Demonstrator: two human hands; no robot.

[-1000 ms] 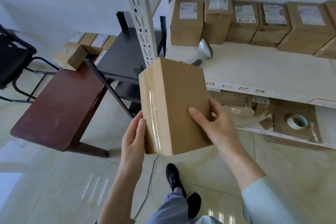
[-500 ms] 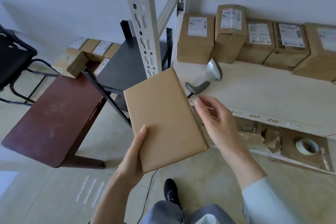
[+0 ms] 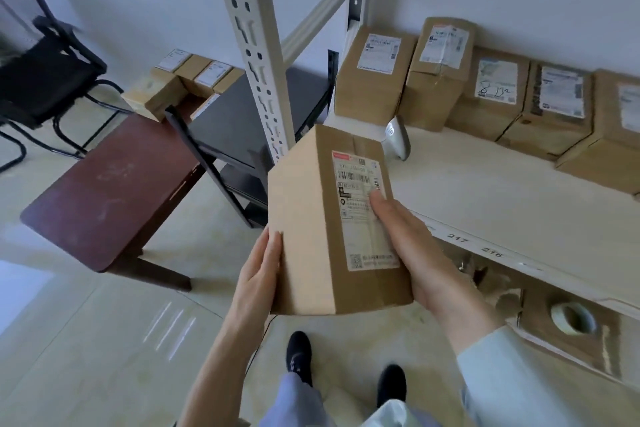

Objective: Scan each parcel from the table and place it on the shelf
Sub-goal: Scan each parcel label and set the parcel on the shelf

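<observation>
The parcel [image 3: 311, 218] is plain brown card, with a white label [image 3: 365, 215] printed in black and edged red at its top. The shelf [image 3: 502, 198] is pale cream, with black numbers on its front edge. The surface [image 3: 104, 191] is dark reddish brown. The chair [image 3: 45, 80] is black. The scanner [image 3: 398, 139] is grey. The tape roll [image 3: 573, 317] is whitish.

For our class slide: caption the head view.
Both hands, left and right, hold a brown cardboard parcel, label up, beside the shelf.
</observation>
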